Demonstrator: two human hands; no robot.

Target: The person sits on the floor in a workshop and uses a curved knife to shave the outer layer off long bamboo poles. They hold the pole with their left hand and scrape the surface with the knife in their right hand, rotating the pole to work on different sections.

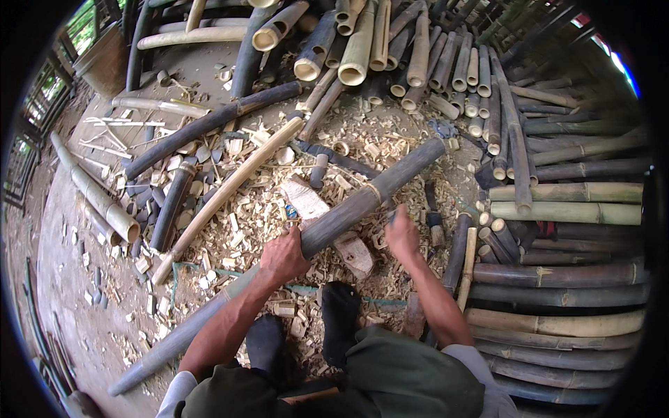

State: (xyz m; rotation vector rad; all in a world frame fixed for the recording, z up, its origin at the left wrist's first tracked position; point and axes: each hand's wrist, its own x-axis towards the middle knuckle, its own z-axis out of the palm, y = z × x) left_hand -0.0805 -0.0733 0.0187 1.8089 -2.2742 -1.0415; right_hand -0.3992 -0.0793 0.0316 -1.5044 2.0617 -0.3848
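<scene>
the dark bamboo pole (345, 216) lay diagonally across the wooden block (354, 255), its near end reaching down to the left of the block and its far end extending beyond it to the right. the left hand (284, 255) was wrapped around the pole, just left of the block. the right hand (402, 238) was closed into a fist to the right of the block, apart from the pole; whether it held a tool could not be told.

caution: the round pole could roll or slide on the block if the left hand slackened or a force landed off-centre. a dropped pole could strike the dark-covered feet (340, 322), which stood on the near side of the block. loose wood chips (237, 230) underfoot could cause a slip.

work surface: the floor (66, 313) was thick with pale chips around the block and showed bare grey farther left of it. a pale stripped pole (230, 198) lay left of the block.

room: cut bamboo tubes (359, 43) were heaped beyond the block, and long bamboo poles (557, 320) were stacked to its right. a bucket (103, 64) and a slatted wall (31, 132) stood far left of the block.
</scene>
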